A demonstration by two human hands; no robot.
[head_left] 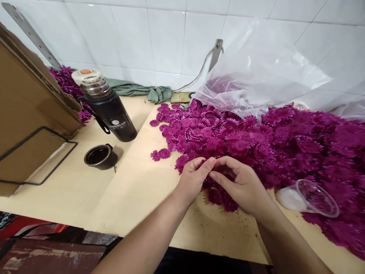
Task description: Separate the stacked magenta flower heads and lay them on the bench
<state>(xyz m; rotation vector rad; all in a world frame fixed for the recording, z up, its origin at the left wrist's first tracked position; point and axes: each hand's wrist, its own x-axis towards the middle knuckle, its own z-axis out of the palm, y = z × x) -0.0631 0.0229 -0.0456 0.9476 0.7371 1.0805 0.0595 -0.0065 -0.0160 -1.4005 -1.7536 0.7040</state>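
Observation:
My left hand point(194, 178) and my right hand point(241, 182) meet over the front edge of a large heap of magenta artificial flower heads point(211, 129). The left thumb and fingers are pinched together, and a bit of magenta petal shows at the left fingers. The right thumb and forefinger also come together, touching the left fingertips. The fingers mostly hide whatever lies between them. Beneath the hands rest more magenta flower heads point(222, 198) on the table. To the right, a clear plastic cup point(318, 198) with whitish contents lies tipped against the heap.
A black bottle point(114, 114) stands at the left, with a dark cup lid point(100, 156) before it. A cardboard box point(28, 99) and black wire frame point(61, 161) occupy the far left. A clear plastic bag point(256, 68) and a phone point(181, 97) lie by the tiled wall point(168, 38).

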